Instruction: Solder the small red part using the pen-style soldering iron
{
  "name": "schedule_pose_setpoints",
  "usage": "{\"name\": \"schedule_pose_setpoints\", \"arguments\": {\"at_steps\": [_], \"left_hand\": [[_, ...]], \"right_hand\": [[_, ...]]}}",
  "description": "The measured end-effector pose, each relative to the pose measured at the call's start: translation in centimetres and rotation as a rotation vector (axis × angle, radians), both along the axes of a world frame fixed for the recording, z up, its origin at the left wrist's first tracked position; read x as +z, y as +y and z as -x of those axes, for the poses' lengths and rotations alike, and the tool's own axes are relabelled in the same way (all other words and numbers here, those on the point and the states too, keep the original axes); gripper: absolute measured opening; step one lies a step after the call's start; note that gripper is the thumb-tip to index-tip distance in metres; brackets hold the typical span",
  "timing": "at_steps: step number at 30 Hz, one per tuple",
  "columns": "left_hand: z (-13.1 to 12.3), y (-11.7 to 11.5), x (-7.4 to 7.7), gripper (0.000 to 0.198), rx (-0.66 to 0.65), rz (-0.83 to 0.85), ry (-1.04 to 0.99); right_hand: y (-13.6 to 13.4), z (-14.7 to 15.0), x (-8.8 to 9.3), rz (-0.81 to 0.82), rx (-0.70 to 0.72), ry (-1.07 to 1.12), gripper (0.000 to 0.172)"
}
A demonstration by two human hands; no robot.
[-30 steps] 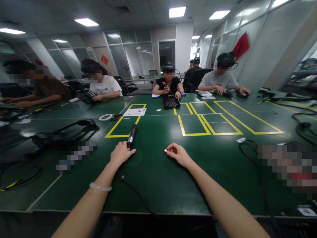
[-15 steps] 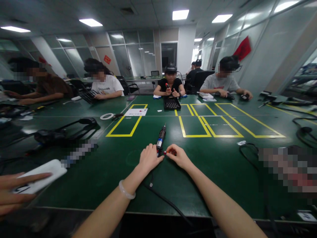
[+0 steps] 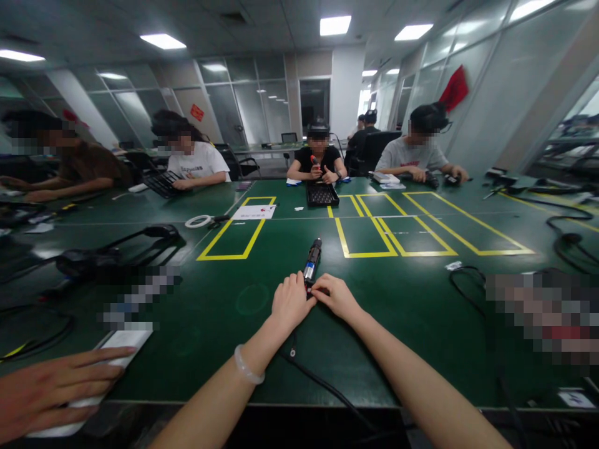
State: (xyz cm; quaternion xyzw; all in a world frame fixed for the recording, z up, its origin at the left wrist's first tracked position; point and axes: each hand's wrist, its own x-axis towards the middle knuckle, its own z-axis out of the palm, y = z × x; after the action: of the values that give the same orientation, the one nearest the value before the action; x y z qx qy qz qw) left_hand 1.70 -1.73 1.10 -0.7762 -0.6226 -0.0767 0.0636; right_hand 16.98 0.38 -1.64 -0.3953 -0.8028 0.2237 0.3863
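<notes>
My left hand is closed round the near end of a black electric screwdriver that lies on the green table and points away from me. Its black cable runs back toward the table's near edge. My right hand touches the same end of the tool, its fingers pinched together; the small red thing it held earlier is hidden.
Another person's hand rests on a white flat object at the near left. Yellow tape rectangles mark the table. A black tray lies far across, where several people sit. Cables and black gear lie at both sides.
My left hand slid the screwdriver to the right until it met my right hand. Another person's hand came in at the near left and laid a white object down.
</notes>
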Motion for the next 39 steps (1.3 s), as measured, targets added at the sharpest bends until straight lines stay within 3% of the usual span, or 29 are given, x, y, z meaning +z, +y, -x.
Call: {"name": "schedule_pose_setpoints", "arguments": {"at_steps": [15,23,39], "left_hand": [[0.6,1.2,-0.3,0.056,0.025,0.008,-0.021],[2.2,1.9,0.3,0.048,-0.013,0.055,-0.017],[7.0,3.0,0.6,0.048,0.113,0.122,-0.016]], "right_hand": [[-0.1,-0.5,0.0,0.012,-0.019,0.047,0.011],[0.1,-1.0,-0.1,0.044,-0.057,0.060,0.013],[0.0,-0.9,-0.1,0.080,-0.048,0.036,0.014]]}}
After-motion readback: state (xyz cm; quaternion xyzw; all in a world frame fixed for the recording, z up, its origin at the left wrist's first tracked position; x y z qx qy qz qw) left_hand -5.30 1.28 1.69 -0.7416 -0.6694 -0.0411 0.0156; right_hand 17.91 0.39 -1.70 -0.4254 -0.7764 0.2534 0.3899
